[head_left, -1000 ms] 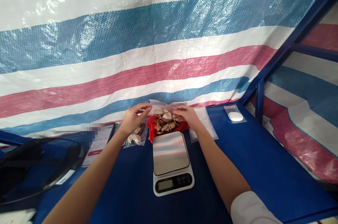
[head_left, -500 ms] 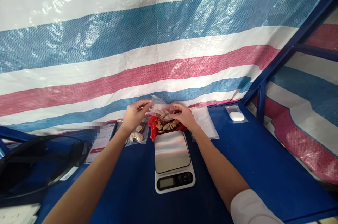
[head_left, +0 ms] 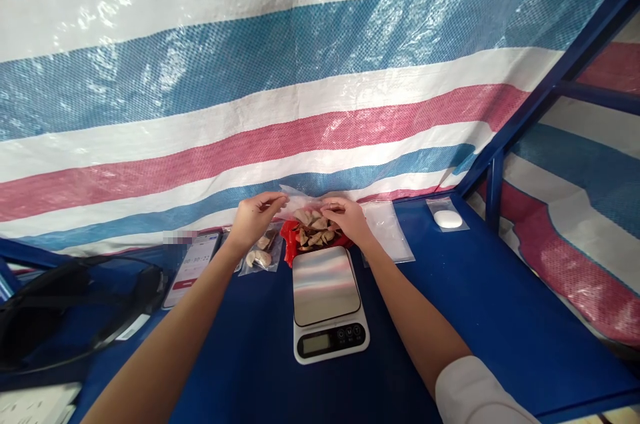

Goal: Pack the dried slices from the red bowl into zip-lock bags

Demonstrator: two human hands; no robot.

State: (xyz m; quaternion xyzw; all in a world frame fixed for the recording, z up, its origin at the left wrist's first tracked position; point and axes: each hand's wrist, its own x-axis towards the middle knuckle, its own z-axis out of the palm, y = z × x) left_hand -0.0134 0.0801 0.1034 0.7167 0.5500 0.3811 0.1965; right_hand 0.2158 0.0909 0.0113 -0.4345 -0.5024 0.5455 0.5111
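Observation:
Between my hands is a clear plastic bag [head_left: 295,202] with pale dried slices [head_left: 309,217] in it. My left hand [head_left: 259,216] pinches the bag's left edge. On the other side, my right hand [head_left: 347,217] has its fingers closed on the bag's right edge. Just below lies an open red bag [head_left: 289,237] of brown dried slices [head_left: 317,237]. A white kitchen scale [head_left: 327,291] with a bare steel plate stands right in front of the red bag; its display shows no readable figure.
Left of the red bag lies a small clear bag of dried pieces [head_left: 260,257], then a phone [head_left: 193,267] and a black strapped item [head_left: 80,304]. Flat clear bags [head_left: 390,231] and a bagged white oval object [head_left: 449,219] lie to the right. Striped sheeting [head_left: 300,97] rises behind the blue table [head_left: 500,317].
The upper edge of the clear bag has tipped slightly down and left. My right fingers have shifted a little along its edge. The scale and the other things stay in place.

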